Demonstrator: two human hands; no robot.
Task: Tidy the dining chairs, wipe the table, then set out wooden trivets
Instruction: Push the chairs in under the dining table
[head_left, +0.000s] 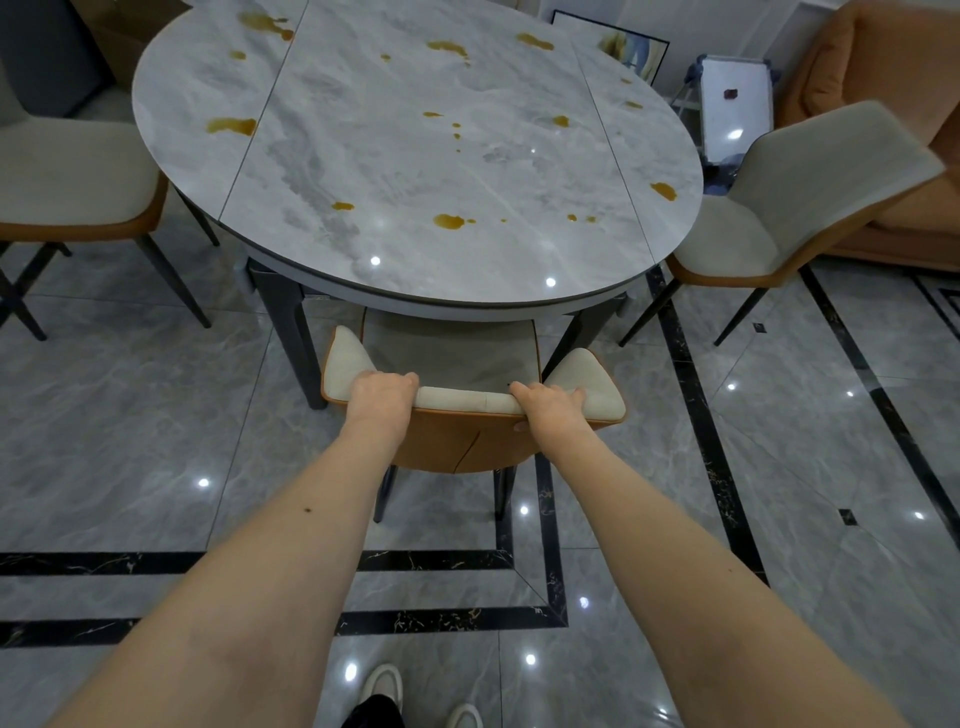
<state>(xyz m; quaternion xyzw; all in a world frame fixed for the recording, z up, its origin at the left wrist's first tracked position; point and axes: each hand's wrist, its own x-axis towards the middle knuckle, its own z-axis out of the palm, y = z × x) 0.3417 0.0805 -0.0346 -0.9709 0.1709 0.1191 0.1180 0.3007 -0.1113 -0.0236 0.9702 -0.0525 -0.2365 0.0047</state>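
Both hands are on the near dining chair (470, 400), and the grip makes sense: the left hand (383, 396) and right hand (548, 402) each curl over the cream top edge of the backrest, spread apart toward its two ends so the chair should travel straight rather than swing. Its seat is already tucked under the near rim of the tabletop (415, 156), so this one looks nearly home. Left of the tabletop, another chair (78, 176) stands pulled out; right of it, a third chair (779, 208) sits angled away. Amber spills (449, 221) dot the tabletop, so wiping is not yet done. No trivets in sight.
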